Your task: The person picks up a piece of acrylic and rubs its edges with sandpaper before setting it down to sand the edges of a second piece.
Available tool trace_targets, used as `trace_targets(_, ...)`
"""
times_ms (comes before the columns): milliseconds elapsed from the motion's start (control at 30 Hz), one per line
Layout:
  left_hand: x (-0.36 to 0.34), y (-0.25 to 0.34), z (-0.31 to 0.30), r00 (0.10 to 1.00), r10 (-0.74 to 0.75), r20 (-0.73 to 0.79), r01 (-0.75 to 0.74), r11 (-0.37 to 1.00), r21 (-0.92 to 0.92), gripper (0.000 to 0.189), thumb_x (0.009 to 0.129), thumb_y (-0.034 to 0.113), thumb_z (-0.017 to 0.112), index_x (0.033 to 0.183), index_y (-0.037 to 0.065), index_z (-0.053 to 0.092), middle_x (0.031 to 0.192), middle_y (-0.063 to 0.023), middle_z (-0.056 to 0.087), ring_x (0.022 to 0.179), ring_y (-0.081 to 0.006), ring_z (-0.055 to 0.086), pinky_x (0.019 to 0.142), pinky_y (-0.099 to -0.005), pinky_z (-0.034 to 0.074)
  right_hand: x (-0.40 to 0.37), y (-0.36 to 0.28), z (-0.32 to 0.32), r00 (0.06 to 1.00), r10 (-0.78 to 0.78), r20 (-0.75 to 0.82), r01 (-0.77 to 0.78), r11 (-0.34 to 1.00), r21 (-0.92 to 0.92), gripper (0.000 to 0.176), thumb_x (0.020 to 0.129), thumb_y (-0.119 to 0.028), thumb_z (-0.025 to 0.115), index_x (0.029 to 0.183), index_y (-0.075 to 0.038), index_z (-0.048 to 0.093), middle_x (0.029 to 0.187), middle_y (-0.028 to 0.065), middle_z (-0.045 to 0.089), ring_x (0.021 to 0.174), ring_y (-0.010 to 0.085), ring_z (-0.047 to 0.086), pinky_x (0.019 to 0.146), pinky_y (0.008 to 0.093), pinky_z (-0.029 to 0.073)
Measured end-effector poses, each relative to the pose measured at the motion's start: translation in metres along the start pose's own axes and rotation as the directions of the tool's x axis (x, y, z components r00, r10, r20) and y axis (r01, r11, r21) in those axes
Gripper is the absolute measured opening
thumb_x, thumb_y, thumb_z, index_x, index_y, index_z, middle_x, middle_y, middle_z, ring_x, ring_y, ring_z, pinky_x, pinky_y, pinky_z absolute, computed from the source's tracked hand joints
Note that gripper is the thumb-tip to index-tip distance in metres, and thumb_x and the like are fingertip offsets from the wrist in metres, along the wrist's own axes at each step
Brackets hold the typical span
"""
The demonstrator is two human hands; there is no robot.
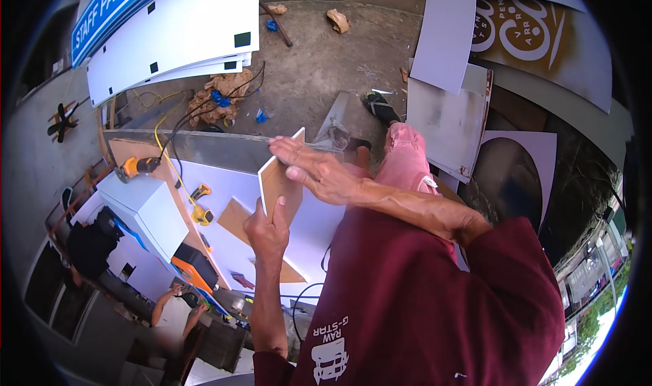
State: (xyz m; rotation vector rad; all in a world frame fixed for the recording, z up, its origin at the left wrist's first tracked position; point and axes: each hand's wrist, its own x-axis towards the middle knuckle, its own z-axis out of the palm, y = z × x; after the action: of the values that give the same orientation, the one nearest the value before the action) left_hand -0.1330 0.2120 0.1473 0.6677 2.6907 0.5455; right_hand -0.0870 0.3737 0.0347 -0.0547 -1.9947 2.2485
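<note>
My left hand is closed around the lower edge of a small flat board with a brown face and a pale edge. Its thumb presses on the brown side, and the board is tilted up on edge. My right hand lies across the upper part of the same board, fingers stretched out along the edge and thumb apart. Below the board is a white-topped workbench. More brown board pieces lie on it beside my left hand.
A yellow cordless tool and an orange-black power tool lie on the bench's left. White panels and a blue sign stand upper left. Sheets lean at right. Cables hang over the bench edge. Another person is lower left.
</note>
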Motion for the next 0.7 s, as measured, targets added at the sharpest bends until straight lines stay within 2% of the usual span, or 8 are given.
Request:
trace_targets(100,-0.002,0.001,-0.003,1.0,0.0,0.011,0.0,1.0,0.012,0.021,0.095,0.013,0.068,0.099,-0.007,0.065,0.074,-0.0241,0.069,0.066,-0.0428,0.07,0.058,-0.0443,0.053,0.004,-0.007,-0.004,0.998,-0.056,0.024,0.053,0.989,0.14,0.053,0.11,-0.035,0.037,0.149,0.0,0.044,0.158,0.0165,0.041,0.149,0.0326,0.034,0.125,0.0428,0.025)
trace_targets(167,0.005,0.0,0.0,1.0,0.007,-0.006,-0.007,1.0,-0.003,0.021,0.095,0.014,0.068,0.099,-0.007,0.065,0.075,-0.0245,0.069,0.067,-0.0429,0.07,0.059,-0.0444,0.053,0.008,0.046,-0.011,0.998,0.049,0.047,-0.052,0.997,0.057,0.051,0.11,-0.032,0.038,0.149,0.0,0.044,0.159,0.0156,0.04,0.15,0.0333,0.032,0.125,0.0434,0.024)
trace_targets(233,0.003,-0.005,-0.003,1.0,-0.003,0.0,0.003,1.0,-0.028,0.021,0.095,0.013,0.068,0.099,-0.007,0.065,0.076,-0.0251,0.069,0.068,-0.0427,0.07,0.059,-0.0446,0.053,0.011,0.046,-0.011,0.991,0.127,0.029,-0.128,0.991,0.031,0.048,0.11,-0.028,0.04,0.148,0.0,0.046,0.157,0.0162,0.042,0.149,0.0351,0.032,0.125,0.0444,0.023)
trace_targets(367,0.004,0.001,0.0,1.0,-0.003,-0.003,0.003,1.0,0.016,0.02,0.094,0.012,0.068,0.099,-0.007,0.065,0.078,-0.0254,0.069,0.069,-0.0429,0.07,0.06,-0.045,0.053,0.011,-0.033,0.011,0.996,-0.068,-0.049,0.073,0.992,0.102,0.05,0.11,-0.031,0.04,0.146,0.002,0.048,0.153,0.0193,0.047,0.148,0.034,0.036,0.125,0.0436,0.024)
trace_targets(467,0.007,-0.003,-0.003,1.0,-0.001,0.0,0.001,1.0,0.027,0.021,0.094,0.012,0.069,0.099,-0.008,0.065,0.078,-0.0253,0.069,0.069,-0.0432,0.07,0.061,-0.0453,0.053,0.01,0.013,0.0,0.998,0.067,0.001,-0.067,0.988,0.138,0.051,0.11,-0.034,0.039,0.146,0.002,0.048,0.153,0.0193,0.047,0.148,0.0333,0.036,0.125,0.0434,0.025)
trace_targets(533,0.004,-0.005,-0.003,1.0,-0.014,-0.01,0.014,1.0,0.005,0.022,0.094,0.012,0.07,0.098,-0.008,0.065,0.077,-0.0251,0.069,0.069,-0.0436,0.069,0.061,-0.0455,0.053,0.004,0.068,-0.008,0.971,0.237,-0.014,-0.236,0.971,0.046,0.055,0.11,-0.039,0.034,0.146,0.0,0.049,0.154,0.0177,0.047,0.148,0.033,0.036,0.124,0.0429,0.026)
trace_targets(600,0.003,-0.004,-0.001,1.0,-0.022,-0.012,0.023,1.0,0.014,0.022,0.093,0.012,0.07,0.099,-0.009,0.065,0.077,-0.0252,0.069,0.069,-0.0434,0.07,0.061,-0.0454,0.053,0.007,0.063,-0.003,0.961,0.274,-0.026,-0.275,0.961,-0.033,0.053,0.11,-0.037,0.036,0.146,-0.001,0.049,0.154,0.0174,0.047,0.148,0.033,0.037,0.124,0.043,0.027)
trace_targets(700,0.007,-0.004,0.0,0.999,0.02,-0.031,-0.019,1.0,0.022,0.022,0.093,0.012,0.07,0.098,-0.008,0.065,0.077,-0.0251,0.069,0.069,-0.0431,0.07,0.06,-0.0451,0.053,0.013,-0.01,0.009,0.999,0.038,-0.034,-0.036,0.997,0.061,0.051,0.11,-0.035,0.037,0.145,-0.001,0.051,0.153,0.0176,0.048,0.147,0.0332,0.038,0.123,0.0437,0.028)
